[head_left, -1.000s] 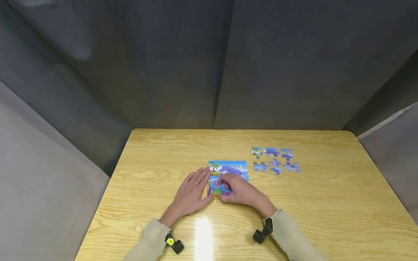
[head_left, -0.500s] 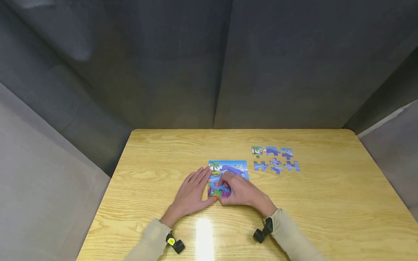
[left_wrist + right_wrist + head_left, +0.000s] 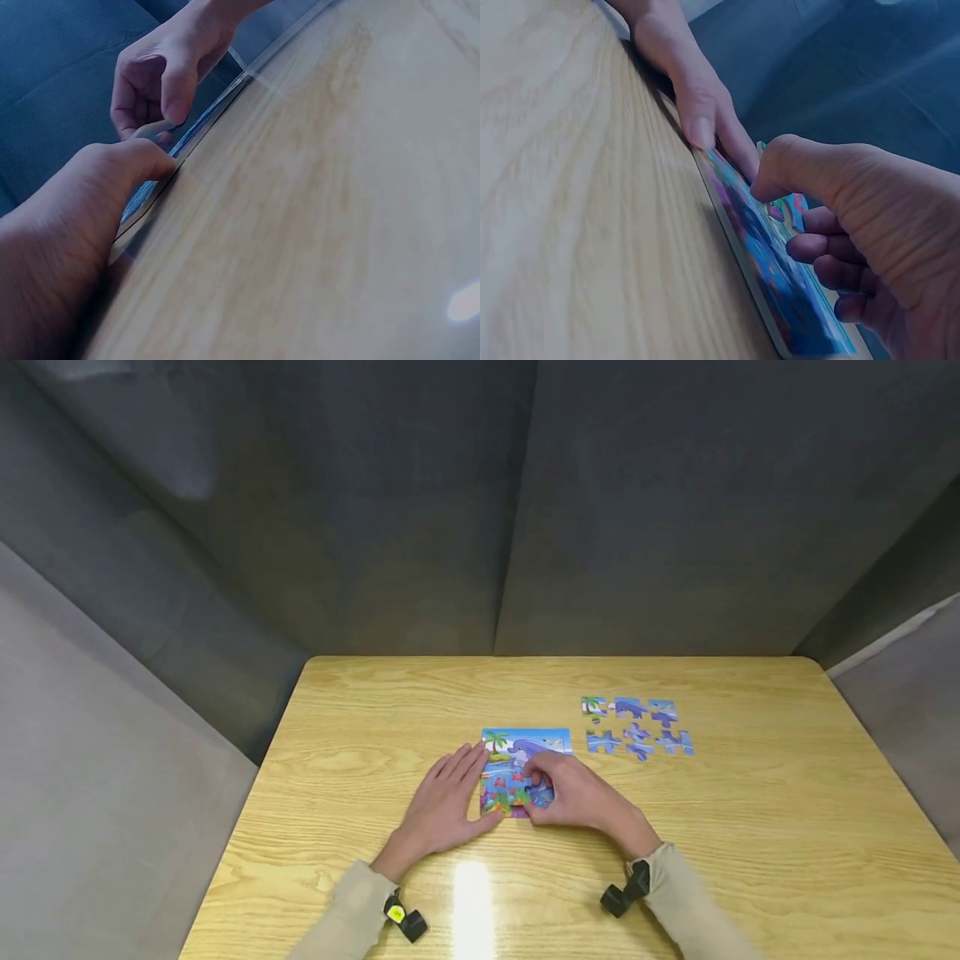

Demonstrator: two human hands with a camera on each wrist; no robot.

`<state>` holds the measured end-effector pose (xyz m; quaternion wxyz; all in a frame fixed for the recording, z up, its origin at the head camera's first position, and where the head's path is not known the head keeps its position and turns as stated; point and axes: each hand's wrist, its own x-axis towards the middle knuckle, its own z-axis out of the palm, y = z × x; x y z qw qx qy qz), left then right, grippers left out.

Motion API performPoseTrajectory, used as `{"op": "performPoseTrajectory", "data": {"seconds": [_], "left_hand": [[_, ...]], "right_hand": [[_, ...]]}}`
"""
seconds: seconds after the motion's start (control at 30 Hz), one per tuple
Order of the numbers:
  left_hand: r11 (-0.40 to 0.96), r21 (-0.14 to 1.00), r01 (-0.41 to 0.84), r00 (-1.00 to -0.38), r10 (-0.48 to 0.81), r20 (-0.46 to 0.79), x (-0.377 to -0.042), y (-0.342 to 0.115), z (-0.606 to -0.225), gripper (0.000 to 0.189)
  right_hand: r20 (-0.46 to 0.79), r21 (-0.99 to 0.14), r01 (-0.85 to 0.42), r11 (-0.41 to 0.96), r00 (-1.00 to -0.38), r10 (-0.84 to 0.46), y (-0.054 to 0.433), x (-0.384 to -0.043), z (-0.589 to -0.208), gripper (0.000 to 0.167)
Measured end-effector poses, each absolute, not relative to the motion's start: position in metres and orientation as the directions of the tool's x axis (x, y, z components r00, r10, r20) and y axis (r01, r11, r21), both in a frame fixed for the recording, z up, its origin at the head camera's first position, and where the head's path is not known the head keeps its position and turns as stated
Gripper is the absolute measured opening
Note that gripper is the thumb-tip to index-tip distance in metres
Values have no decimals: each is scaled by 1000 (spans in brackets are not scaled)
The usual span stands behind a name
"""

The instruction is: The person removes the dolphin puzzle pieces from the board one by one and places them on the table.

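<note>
A flat puzzle board [image 3: 527, 737] with a dolphin, palm and sea picture lies on the table before me. My left hand [image 3: 442, 802] rests along its left side, fingers extended and thumb at the near corner. Over the board's lower middle, my right hand [image 3: 577, 793] pinches a jigsaw piece [image 3: 519, 795] with green and red sea-life print. In the right wrist view the piece [image 3: 778, 208] shows partly behind the thumb, slanted above the board. From the left wrist side, the piece [image 3: 154, 129] appears as a pale edge under the fingertips. The right hand hides the board's right part.
Several loose jigsaw pieces [image 3: 628, 708] lie in two rows to the right of the board, beyond the right hand. The wooden table [image 3: 360, 710] ends at a dark curtain [image 3: 405, 568] at the back, with grey panels at both sides.
My right hand has shifted right across the board with the piece, from the lower left corner toward the middle, and the piece now looks tilted. The left hand has stayed in place.
</note>
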<state>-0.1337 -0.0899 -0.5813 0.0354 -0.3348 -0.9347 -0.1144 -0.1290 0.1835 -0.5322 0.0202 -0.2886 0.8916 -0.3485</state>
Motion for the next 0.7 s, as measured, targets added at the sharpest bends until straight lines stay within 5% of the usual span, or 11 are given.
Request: {"op": "performPoseTrajectory", "data": {"seconds": [0.7], "left_hand": [[748, 219, 627, -778, 615, 129, -135, -89, -578, 99]], "right_hand": [[78, -544, -407, 734, -895, -439, 253, -126, -524, 37]]}}
